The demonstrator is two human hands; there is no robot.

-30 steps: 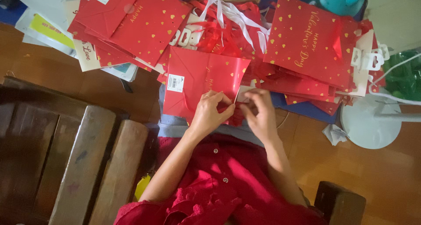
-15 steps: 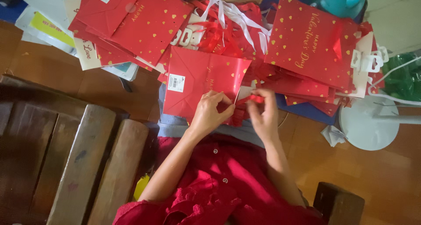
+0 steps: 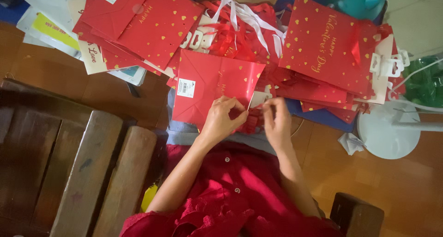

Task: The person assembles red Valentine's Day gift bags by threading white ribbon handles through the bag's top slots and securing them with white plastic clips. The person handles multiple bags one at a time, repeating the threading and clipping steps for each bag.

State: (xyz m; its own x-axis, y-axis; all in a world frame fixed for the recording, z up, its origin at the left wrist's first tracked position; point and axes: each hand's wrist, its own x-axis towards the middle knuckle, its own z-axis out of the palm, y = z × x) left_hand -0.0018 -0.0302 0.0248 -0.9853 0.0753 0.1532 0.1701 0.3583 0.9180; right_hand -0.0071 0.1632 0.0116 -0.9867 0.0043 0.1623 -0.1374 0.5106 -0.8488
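A flat red paper gift bag (image 3: 210, 87) with gold hearts lies on my lap, its bottom flap facing up with a white sticker. My left hand (image 3: 222, 119) pinches the bag's near edge, where a red ribbon handle (image 3: 253, 121) and a small white tag (image 3: 259, 98) stick out. My right hand (image 3: 277, 121) is just right of it, fingers closed on the ribbon by the tag. Both forearms come up from my red dress (image 3: 230, 191).
Stacks of the same red bags lie at the upper left (image 3: 138, 24) and upper right (image 3: 330, 45). Loose red and white ribbons (image 3: 240, 22) are heaped between them. A wooden bench (image 3: 78, 172) is at the left, a white fan base (image 3: 387, 131) at the right.
My right hand has shifted slightly right and back, working the ribbon at the bag's edge. The left hand stays pinched on the bag. The bag has barely moved.
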